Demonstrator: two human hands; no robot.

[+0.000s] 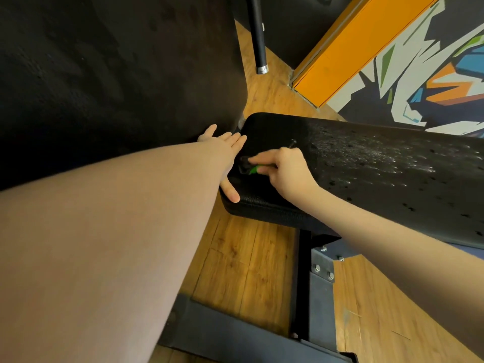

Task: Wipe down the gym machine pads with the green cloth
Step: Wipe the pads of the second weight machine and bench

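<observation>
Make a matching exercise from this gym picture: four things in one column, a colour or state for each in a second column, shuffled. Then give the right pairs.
Things
1. left hand
2. right hand
3. seat pad
4. door frame

States
A. orange
B. black, speckled with droplets
C. fingers straight, lying flat on the pad's end
D. fingers curled round a small green and black item

Pairs: 1-C, 2-D, 3-B, 4-A

The item in the right hand is mostly hidden, so I cannot tell what it is.
</observation>
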